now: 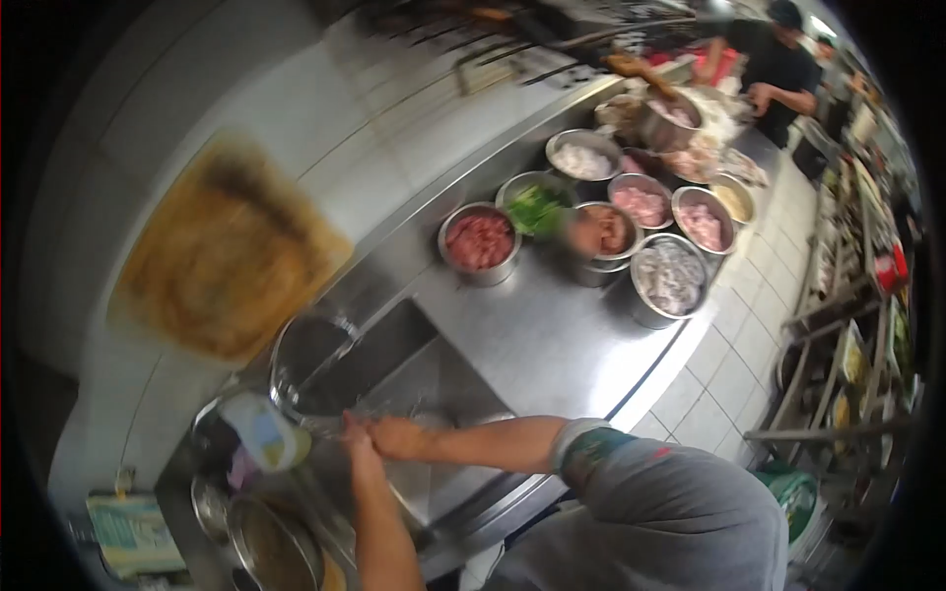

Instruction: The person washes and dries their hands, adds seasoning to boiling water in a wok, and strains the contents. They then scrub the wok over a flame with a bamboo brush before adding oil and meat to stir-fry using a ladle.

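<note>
Over the steel sink [448, 369], my left hand [359, 433] and my right hand [396, 438] are close together and touching. Their fingers are small and smeared by motion, so whether something lies between them cannot be made out. A curved metal tap [279, 366] rises at the wall side just beyond the hands, with a clear streak like water near it. Beside my left hand stands a translucent plastic jug [264, 433] with something yellowish in it.
Along the steel counter [512, 325] stand several metal pots: red meat [480, 241], green vegetables [535, 209], pale grey pieces [669, 276]. A large pot [271, 542] sits at lower left. A person in dark clothing [783, 74] works at the far end. Shelving [838, 345] lines the right.
</note>
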